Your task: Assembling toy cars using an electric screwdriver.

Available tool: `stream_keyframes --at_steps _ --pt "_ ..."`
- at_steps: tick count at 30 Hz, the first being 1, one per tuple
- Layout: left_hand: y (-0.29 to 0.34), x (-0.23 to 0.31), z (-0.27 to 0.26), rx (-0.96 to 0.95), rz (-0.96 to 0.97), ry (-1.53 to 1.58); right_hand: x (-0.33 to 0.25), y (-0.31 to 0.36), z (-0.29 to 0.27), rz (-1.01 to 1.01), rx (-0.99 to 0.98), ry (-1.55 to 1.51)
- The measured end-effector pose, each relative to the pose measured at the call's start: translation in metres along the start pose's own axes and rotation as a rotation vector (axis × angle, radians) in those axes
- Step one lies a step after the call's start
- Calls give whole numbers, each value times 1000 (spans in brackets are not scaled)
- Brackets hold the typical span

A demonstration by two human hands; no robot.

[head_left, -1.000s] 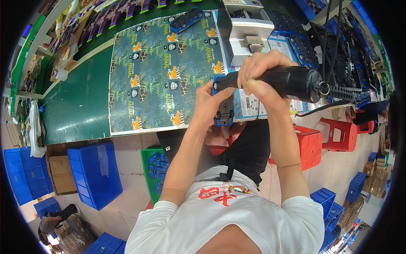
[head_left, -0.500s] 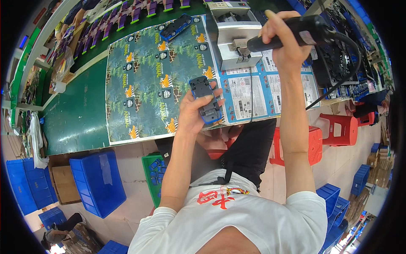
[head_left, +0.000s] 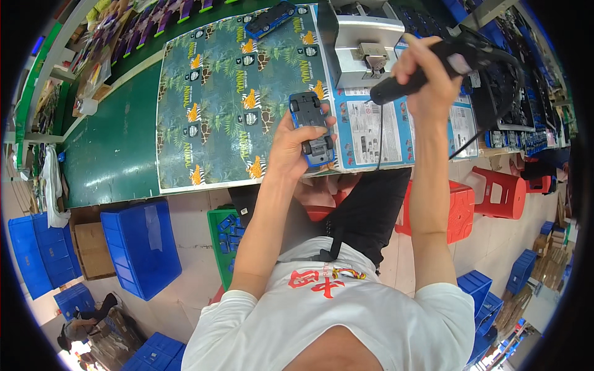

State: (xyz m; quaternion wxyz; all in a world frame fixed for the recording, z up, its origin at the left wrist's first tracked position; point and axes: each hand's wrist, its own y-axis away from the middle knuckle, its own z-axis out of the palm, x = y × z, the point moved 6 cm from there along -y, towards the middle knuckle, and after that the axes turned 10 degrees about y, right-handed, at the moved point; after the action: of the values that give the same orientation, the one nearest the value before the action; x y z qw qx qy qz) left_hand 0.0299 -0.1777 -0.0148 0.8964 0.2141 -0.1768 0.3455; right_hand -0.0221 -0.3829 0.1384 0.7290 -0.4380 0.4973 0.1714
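Note:
My left hand [head_left: 292, 143] grips a blue toy car [head_left: 312, 127], turned so its black underside and wheels face up, with the thumb pressed across the chassis. In my right hand [head_left: 428, 77] is a black electric screwdriver [head_left: 405, 85], its cord trailing off to the right. The driver's nose points left toward the car, some distance from it. Just beyond that nose stands a silver metal screw feeder [head_left: 366, 52] with a small block on its front. Any bit or screw at the nose is too small to make out.
A jungle-print sheet [head_left: 216, 117] covers the green table [head_left: 117, 148]; a second blue toy car [head_left: 270, 20] lies at its far edge. Purple toy parts [head_left: 162, 25] line the back left. Blue bins [head_left: 139, 247], a green crate [head_left: 216, 216] and red stools [head_left: 455, 210] stand below.
The screwdriver has come away from the screw feeder's front, toward me. The toy car stays in my left hand, now slightly nearer the driver. The whole view has shifted a little.

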Motion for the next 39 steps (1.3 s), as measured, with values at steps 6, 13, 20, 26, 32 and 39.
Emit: stream_keyframes --at_steps 6,13,20,26,32,39 --pt "-3 0 -4 -5 -3 -8 -28 -19 -5 -297 126 -99" --pt "1 -1 -5 21 -7 23 -29 -26 24 -239 177 142" --pt "-5 -1 -8 30 0 124 -10 -30 20 -67 -79 131" --pt "-8 0 -11 32 45 75 -40 50 33 77 -206 -274" --pt "-7 0 -7 32 35 80 -31 74 51 88 -261 -272" --pt "-5 -2 -8 70 14 117 -21 80 67 130 -304 -257"
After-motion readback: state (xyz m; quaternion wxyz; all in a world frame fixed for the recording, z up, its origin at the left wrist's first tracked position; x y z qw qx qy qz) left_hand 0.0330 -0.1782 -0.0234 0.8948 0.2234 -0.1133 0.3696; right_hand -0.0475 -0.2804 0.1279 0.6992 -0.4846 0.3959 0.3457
